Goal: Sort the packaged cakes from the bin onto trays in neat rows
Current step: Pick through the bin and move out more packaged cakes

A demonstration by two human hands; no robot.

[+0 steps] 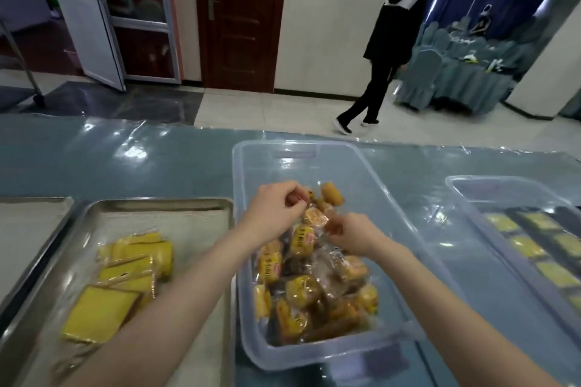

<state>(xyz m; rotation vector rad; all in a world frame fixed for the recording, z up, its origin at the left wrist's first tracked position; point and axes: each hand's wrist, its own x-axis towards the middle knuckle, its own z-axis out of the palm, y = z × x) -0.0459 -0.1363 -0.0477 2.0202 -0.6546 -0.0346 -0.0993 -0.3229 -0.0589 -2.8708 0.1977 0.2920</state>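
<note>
1. Bin [314,148]: clear plastic, on the table straight ahead of me. The near half holds a loose heap of cakes [301,289], small, yellow-brown and wrapped. The far half shows bare floor.
2. One cake [314,217] lies at the far end of the heap, between my two hands.
3. Tray [157,204]: metal with a liner, just left of the bin. Flat yellow slices [125,276] in wrappers overlap in a rough stack on its near-left part.
4. Second tray [31,214]: at the far left, only a corner in view, so I can't tell what's in it.
5. Second bin [471,185]: to the right, apart from the first. Yellow squares [534,248] lie in rows on a dark base, seen through the wall.
6. Table [94,160]: blue, under glossy clear film. Beyond it a person [386,41] in dark clothes is on the tiled floor, with a brown door [239,16] behind.
7. My left forearm crosses the tray's right side and the bin's left wall. My right forearm crosses the bin's near-right corner.
8. Left hand [273,214]: reaches into the bin, fingers curled in tight, tips pinching the wrapper at the cake's left end.
9. Right hand [352,234]: knuckles up, fingers curled, pinching the wrapper at the right end. The fingertips are blurred.
</note>
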